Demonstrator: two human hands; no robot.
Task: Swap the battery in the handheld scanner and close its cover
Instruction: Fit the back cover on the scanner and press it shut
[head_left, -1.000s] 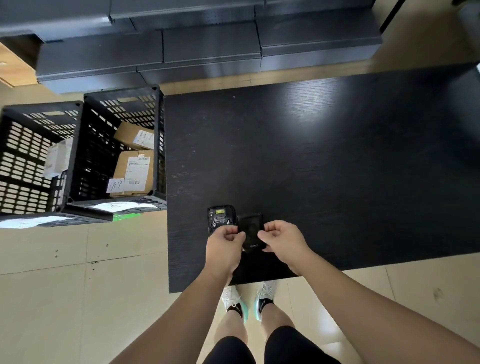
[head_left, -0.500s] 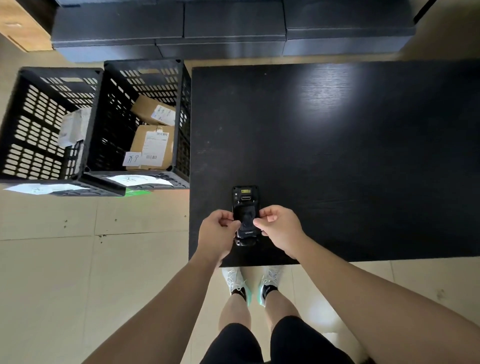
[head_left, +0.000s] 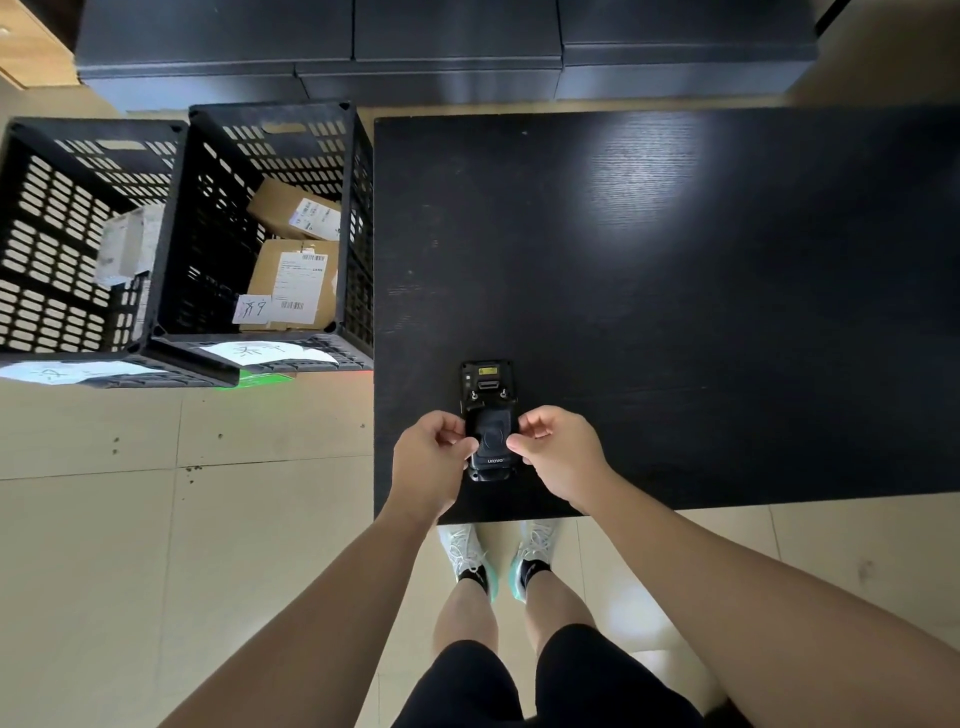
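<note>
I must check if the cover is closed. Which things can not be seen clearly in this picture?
- Side edges of the cover, head view: fingertips of the left hand and right hand hide them, so latching cannot be told.
- Battery: not visible under the cover.
- Scanner label: too small to read.
- Left crate: cut off by the picture's edge.

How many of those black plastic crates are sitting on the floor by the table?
2. One crate stands right against the table's left edge, holding cardboard parcels. The other crate sits just left of it, partly cut off by the picture's edge, so more could lie beyond.
</note>
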